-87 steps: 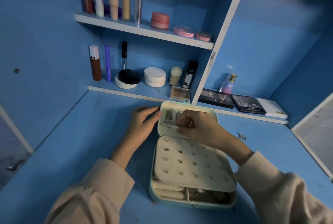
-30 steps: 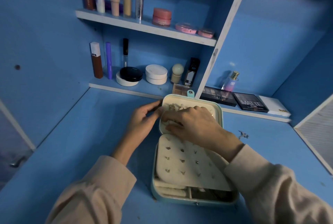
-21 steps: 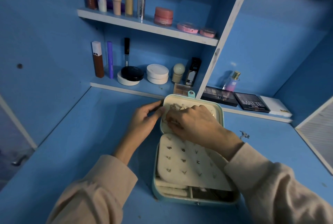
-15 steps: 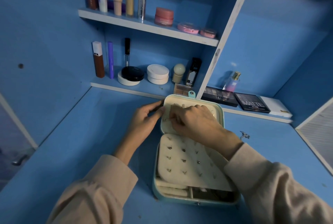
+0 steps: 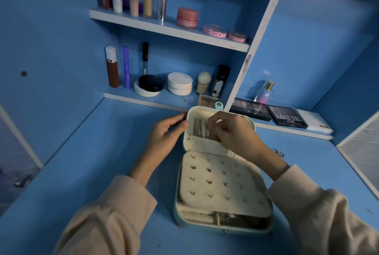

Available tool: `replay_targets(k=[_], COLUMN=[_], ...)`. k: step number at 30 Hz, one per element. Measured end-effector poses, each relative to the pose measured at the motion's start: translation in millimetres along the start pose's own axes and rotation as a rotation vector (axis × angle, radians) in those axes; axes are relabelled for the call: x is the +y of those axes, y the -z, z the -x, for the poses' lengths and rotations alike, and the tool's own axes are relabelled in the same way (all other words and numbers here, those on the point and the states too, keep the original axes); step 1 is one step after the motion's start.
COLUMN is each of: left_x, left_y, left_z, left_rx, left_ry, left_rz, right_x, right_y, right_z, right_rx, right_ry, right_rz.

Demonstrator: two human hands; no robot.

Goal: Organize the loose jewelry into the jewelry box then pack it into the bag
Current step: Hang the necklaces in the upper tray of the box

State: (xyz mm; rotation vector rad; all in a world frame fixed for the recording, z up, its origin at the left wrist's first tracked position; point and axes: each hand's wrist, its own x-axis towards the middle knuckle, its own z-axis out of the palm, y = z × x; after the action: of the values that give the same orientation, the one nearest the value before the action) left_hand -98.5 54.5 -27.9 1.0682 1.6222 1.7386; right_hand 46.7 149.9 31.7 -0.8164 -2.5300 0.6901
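A teal jewelry box (image 5: 205, 224) lies open on the blue desk, its cream-lined lid (image 5: 205, 148) tilted back. A cream earring panel (image 5: 221, 185) dotted with several studs covers most of the base. My left hand (image 5: 164, 137) grips the lid's left edge, thumb on the rim. My right hand (image 5: 233, 131) reaches into the lid and pinches a thin necklace chain (image 5: 207, 131) hanging beside other chains (image 5: 196, 129). A small loose jewelry piece (image 5: 279, 152) lies on the desk to the right of my right wrist. No bag is in view.
Two shelves (image 5: 168, 27) behind the box hold several makeup tubes, jars and compacts. Eyeshadow palettes (image 5: 287, 118) and a perfume bottle (image 5: 264, 92) sit on the low ledge at the right. Blue walls close in on both sides.
My right hand has shifted from covering the lid's inside to pinching a chain, so the hanging chains now show. My left hand stays on the lid's edge.
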Motion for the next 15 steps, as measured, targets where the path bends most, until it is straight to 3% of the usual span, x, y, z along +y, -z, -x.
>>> replay_targets(k=[5, 15], left_x=[1, 0], left_y=[1, 1], left_z=[1, -1], left_rx=[0.005, 0.011], left_ry=[0.005, 0.007], left_rz=[0.012, -0.002], right_x=[0, -11], right_y=[4, 3], right_z=[2, 6], right_rx=[-0.093, -0.148], right_ry=[-0.178, -0.108], right_rz=[-0.061, 0.132])
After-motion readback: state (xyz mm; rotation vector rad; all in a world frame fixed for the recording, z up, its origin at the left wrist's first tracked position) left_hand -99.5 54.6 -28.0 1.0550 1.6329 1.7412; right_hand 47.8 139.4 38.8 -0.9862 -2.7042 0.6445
